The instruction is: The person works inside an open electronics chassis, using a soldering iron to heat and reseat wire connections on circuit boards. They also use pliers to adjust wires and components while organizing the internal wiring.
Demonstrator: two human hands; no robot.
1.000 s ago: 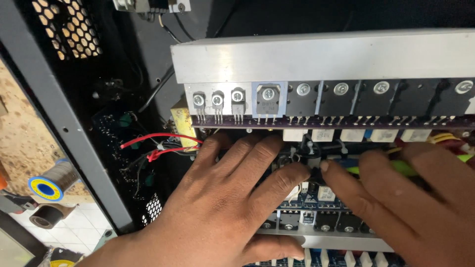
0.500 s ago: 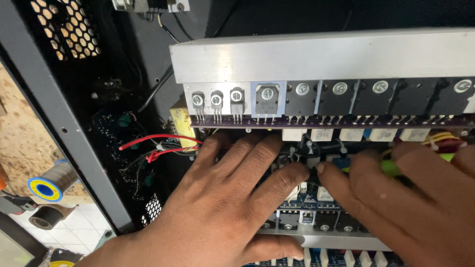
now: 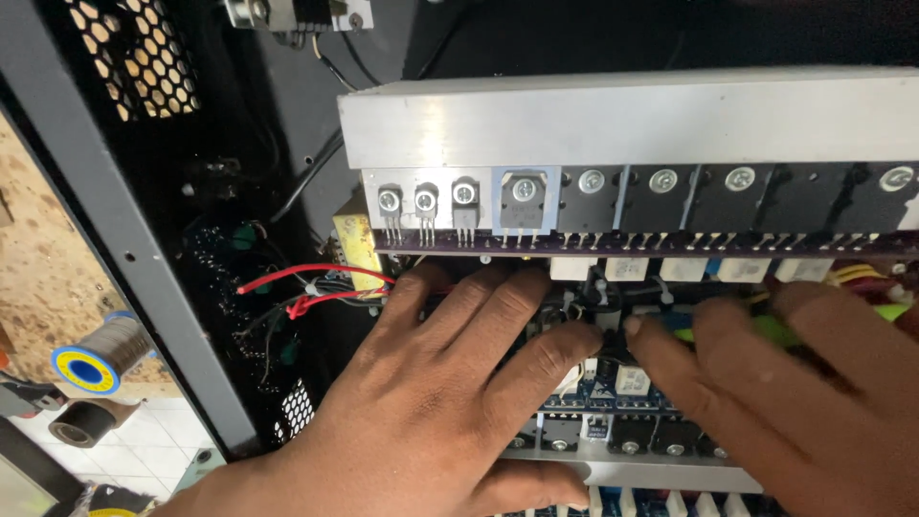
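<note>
Both hands lie on the circuit board (image 3: 613, 383) inside the open metal case, under the long aluminium heatsink (image 3: 622, 120) with its row of bolted transistors (image 3: 522, 199).

The left hand (image 3: 431, 402) lies flat and spread, palm down, fingers splayed across the board just below the purple strip of solder pins; it grips nothing, only presses or steadies. It sits where it was a second ago, barely shifted.

The right hand (image 3: 795, 402) has changed more. It has slid a little left and lower, so its forefinger tip now nearly meets the left forefinger over the small black parts in the middle of the board. Its fingers are curled loosely over a green tool (image 3: 785, 330), of which only a short stretch shows between them; whether it is truly gripped or only covered I cannot tell.

So the work is closing in on one spot at mid-board.

Red wires (image 3: 306, 278) run off to the left, untouched. A solder spool (image 3: 96, 354) lies outside the case.
</note>
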